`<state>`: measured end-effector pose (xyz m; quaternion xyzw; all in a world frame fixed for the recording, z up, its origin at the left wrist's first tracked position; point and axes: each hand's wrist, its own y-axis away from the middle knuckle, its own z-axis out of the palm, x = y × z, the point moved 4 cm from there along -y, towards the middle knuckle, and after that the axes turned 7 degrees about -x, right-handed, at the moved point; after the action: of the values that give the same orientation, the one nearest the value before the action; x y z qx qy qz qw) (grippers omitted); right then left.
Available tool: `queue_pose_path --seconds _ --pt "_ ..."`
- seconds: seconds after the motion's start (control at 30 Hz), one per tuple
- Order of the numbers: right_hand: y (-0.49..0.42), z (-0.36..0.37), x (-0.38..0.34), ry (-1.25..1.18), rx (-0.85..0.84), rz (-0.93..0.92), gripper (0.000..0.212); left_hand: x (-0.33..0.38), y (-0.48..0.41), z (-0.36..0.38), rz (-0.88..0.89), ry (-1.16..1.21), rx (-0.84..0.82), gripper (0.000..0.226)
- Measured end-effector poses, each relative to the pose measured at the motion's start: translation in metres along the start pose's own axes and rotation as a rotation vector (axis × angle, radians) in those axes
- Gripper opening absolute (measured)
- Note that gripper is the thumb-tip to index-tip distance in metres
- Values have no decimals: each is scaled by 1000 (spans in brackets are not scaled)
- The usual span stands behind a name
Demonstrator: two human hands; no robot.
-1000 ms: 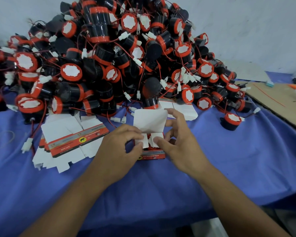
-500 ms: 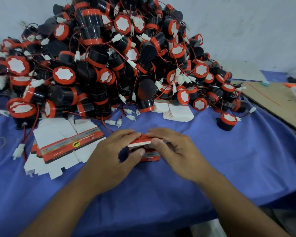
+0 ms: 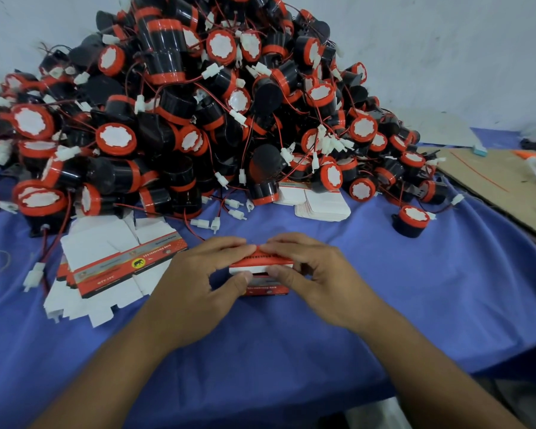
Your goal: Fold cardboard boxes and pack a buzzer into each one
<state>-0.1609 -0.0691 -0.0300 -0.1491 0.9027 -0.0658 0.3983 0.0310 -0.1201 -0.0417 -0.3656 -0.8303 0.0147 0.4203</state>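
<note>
Flap [image 3: 268,259] now folded down | L grip [image 3: 198,281] + R grip [image 3: 317,274] pinching box [image 3: 265,289] | buzzer pile [image 3: 198,119] bhd, flat blanks [image 3: 106,243] at L

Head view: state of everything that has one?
box, erected, top flap bent over, gap showing under it.
left hand, grips the box, thumb at front.
right hand, grips the box, thumb at front.
flat box blanks, unfolded, stacked flat.
buzzer pile, heaped loose, unpacked.
lone buzzer, apart from the pile, label face up.
</note>
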Motion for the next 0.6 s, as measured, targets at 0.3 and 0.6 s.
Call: queue_pose_path --seconds 0.3,0.6 --pt "7 7 4 147 -96 -29 41 4 5 1 59 -108 -94 39" --pt "12 12 10 236 -99 -57 47 3 6 2 124 -142 -159 43"
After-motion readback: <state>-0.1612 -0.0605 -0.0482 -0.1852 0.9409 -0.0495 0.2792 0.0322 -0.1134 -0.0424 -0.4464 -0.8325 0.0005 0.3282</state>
